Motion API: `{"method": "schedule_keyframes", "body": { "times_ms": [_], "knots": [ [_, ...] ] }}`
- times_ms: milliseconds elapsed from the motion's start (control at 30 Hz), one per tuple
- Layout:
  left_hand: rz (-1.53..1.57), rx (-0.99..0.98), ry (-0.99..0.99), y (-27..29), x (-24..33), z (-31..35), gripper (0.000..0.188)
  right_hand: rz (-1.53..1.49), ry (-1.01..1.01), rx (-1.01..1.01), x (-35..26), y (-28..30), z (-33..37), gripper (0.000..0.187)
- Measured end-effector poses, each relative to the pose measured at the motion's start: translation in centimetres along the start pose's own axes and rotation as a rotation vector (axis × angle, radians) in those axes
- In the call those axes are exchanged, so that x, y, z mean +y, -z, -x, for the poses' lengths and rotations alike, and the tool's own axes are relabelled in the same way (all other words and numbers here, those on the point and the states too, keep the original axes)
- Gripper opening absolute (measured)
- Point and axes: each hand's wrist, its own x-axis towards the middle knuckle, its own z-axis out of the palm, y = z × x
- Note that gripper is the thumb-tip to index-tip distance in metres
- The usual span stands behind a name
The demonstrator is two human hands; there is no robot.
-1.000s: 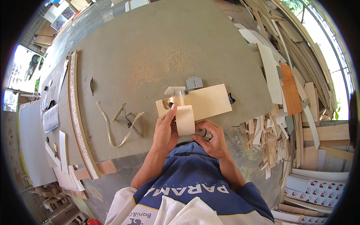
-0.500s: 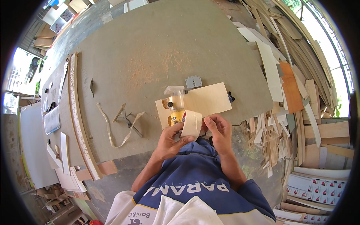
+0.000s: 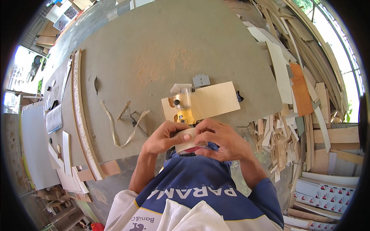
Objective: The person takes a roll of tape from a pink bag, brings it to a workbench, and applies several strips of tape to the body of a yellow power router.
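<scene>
A wide roll of cream masking tape (image 3: 186,141) is held between my two hands at the near edge of the workbench. My left hand (image 3: 163,138) grips its left side, thumb lying across the outer face. Curled fingers of my right hand (image 3: 219,139) press on its right side; a bit of red shows at the lower rim. Just beyond my hands lies a yellow trim router (image 3: 186,114) with a clear base, its near end partly hidden. Beneath the router is a pale plywood strip (image 3: 216,101).
A grey metal plate (image 3: 201,80) sits past the plywood. To the left are a looped strap (image 3: 111,129), a metal clamp-like tool (image 3: 135,120) and a long wooden strip (image 3: 78,115). Sawdust (image 3: 158,63) covers the middle of the bench (image 3: 231,50). Board offcuts (image 3: 275,134) pile up at right.
The tape roll has turned and come down toward my body. My right hand has moved left and closed onto it. My left hand has shifted slightly left.
</scene>
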Motion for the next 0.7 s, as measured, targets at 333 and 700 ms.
{"method": "schedule_keyframes", "body": {
  "times_ms": [333,700],
  "knots": [
    [0.145,-0.130,0.198,-0.5,-3.4,1.3,0.035,-0.233,-0.123,-0.182,0.2,-2.9,1.9,0.023],
    [0.078,-0.231,0.299,-0.2,-5.6,0.1,0.037,-0.371,-0.201,-0.105,1.8,-5.1,4.8,0.024]
  ]
}}
